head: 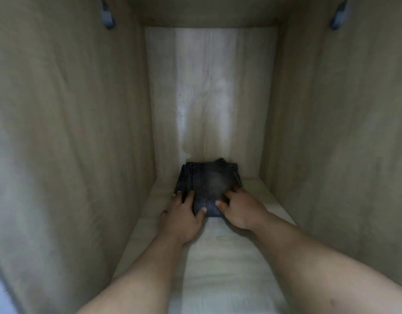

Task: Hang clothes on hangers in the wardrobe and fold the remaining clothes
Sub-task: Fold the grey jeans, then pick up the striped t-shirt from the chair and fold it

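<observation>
Stowing step: the left hand (180,214) and right hand (238,208) grip the near edge of the folded garment (206,181) on the shelf (218,257). Next, I judge: let go and withdraw.

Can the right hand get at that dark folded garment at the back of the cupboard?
Yes, apparently: the right hand already touches the folded dark garment, with nothing between them on the shelf.

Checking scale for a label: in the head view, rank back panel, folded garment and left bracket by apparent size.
1. Back panel, by far the largest.
2. Folded garment.
3. Left bracket, smallest, though partly cropped.
</observation>
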